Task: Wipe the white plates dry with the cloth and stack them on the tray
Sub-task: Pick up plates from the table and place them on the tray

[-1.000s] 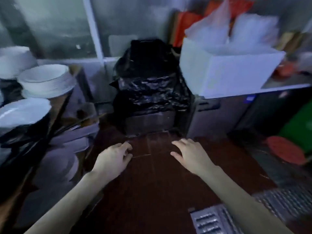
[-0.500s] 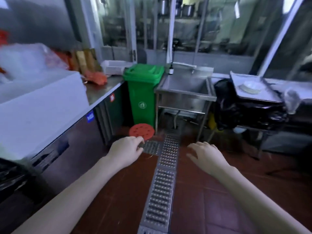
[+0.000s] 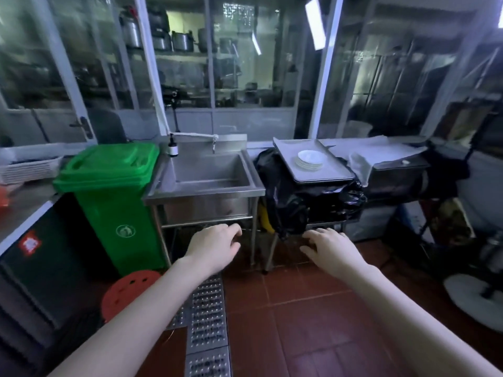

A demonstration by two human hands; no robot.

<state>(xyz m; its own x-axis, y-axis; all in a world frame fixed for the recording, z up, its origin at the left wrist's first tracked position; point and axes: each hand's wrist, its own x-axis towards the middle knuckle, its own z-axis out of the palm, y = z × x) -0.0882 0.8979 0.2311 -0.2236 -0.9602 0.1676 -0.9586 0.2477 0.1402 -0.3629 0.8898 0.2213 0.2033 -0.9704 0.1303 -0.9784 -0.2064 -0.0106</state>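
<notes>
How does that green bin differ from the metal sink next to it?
The green bin is bright green with its lid shut; the sink is bare grey metal with an open basin. The bin stands straight on the floor; the sink is raised on thin legs. Both stand side by side.

A commercial kitchen: steel sink [image 3: 209, 170]; green wheeled bin [image 3: 114, 197]; floor drain grate [image 3: 208, 322]; shelved pots [image 3: 174, 40]

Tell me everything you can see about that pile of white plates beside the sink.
The white plates form one small, neat stack of shallow round dishes, seemingly glazed ceramic, hollow side up. They sit toward the back of a flat grey metal tray, which lies just right of the sink. Only the tray touches them.
</notes>
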